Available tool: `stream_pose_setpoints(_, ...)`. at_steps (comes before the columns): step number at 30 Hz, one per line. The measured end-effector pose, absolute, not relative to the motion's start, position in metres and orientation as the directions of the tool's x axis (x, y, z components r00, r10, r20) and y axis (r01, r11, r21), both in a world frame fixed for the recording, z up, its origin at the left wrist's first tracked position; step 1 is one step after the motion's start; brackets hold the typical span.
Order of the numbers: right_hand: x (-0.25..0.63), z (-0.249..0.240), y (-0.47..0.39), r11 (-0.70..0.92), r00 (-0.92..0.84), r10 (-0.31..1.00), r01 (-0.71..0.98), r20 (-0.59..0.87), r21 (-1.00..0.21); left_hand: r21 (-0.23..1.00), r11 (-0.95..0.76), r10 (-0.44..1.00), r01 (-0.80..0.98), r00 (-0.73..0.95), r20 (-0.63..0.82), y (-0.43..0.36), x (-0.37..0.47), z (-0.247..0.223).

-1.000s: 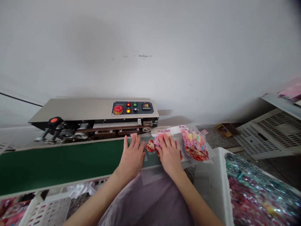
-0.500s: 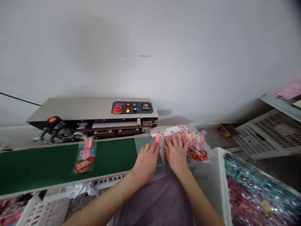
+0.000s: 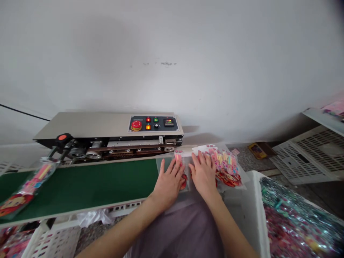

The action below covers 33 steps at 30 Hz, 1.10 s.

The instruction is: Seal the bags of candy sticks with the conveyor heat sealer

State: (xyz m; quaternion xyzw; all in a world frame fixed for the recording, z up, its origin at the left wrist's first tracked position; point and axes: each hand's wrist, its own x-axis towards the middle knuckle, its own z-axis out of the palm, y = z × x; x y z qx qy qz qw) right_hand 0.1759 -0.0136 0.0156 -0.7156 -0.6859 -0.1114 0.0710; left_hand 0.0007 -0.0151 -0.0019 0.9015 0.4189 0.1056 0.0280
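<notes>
My left hand (image 3: 168, 182) lies with fingers spread over a clear plastic packet (image 3: 178, 154), at the right end of a green conveyor belt (image 3: 104, 182). Part of that packet's pink and red contents shows around the fingers. Beside it, my right hand (image 3: 203, 175) rests flat, fingers out, on the left part of a fanned pile of similar packets (image 3: 228, 168). These hold pastel sticks and red-haired cartoon heads. Another filled packet (image 3: 30, 188) lies slanted at the belt's far left, its top near the machine's rollers.
Behind the belt stands a band sealing machine (image 3: 88, 125) with a lit control panel (image 3: 153, 123) and red stop button (image 3: 136, 125). At right, a white foam box (image 3: 258, 200) holds shiny packets. Plastic crates (image 3: 301, 154) stand beyond it; another crate (image 3: 53, 240) sits below the belt.
The packet on the belt has travelled left and now lies more slanted. My left hand's fingers have spread apart over their packet. My right hand remains on the pile.
</notes>
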Motion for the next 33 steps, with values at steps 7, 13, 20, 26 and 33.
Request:
stream_pose_setpoints(7,0.176,0.003,-0.025,-0.13,0.121,0.958,0.991,0.26,0.019,0.147,-0.543,0.838,0.827,0.521,0.163,-0.018,0.002,0.001)
stream_pose_setpoints(13,0.144,0.008,-0.018,0.047,-0.026,0.979,0.994,0.202,-0.1,0.102,-0.452,0.885,0.886,0.431,0.178,-0.019,-0.035,0.008)
stream_pose_setpoints(20,0.165,0.016,-0.027,0.01,0.0,0.984,0.999,0.176,-0.051,0.126,-0.593,0.799,0.795,0.562,0.215,-0.01,-0.032,0.02)
stream_pose_setpoints(26,0.177,0.016,-0.025,-0.01,0.018,0.976,0.999,0.217,-0.036,0.155,-0.727,0.687,0.669,0.703,0.186,0.002,0.001,0.002)
stream_pose_setpoints(33,0.172,0.022,0.018,0.033,0.002,0.982,0.983,0.191,-0.178,0.137,-0.703,0.711,0.698,0.681,0.176,-0.003,-0.002,-0.007)
